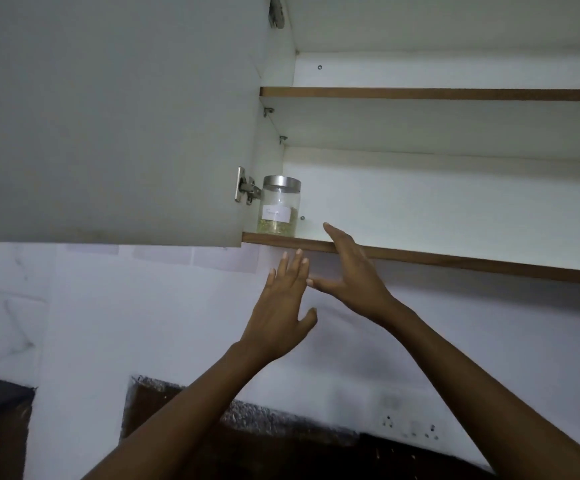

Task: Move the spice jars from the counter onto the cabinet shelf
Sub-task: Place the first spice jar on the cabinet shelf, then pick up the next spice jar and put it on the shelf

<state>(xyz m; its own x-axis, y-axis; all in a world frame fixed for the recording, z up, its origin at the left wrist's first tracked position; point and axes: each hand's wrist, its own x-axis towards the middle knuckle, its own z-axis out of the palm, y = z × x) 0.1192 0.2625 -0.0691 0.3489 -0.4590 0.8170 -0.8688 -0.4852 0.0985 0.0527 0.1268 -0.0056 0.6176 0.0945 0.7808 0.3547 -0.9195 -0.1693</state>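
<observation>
As the spice jar (279, 209), set at the left end of the lower shelf (454, 262), is judged light, smooth and breakable, it is best gripped round the body; the left hand (281, 313) and right hand (354, 271) are held spread and empty
</observation>
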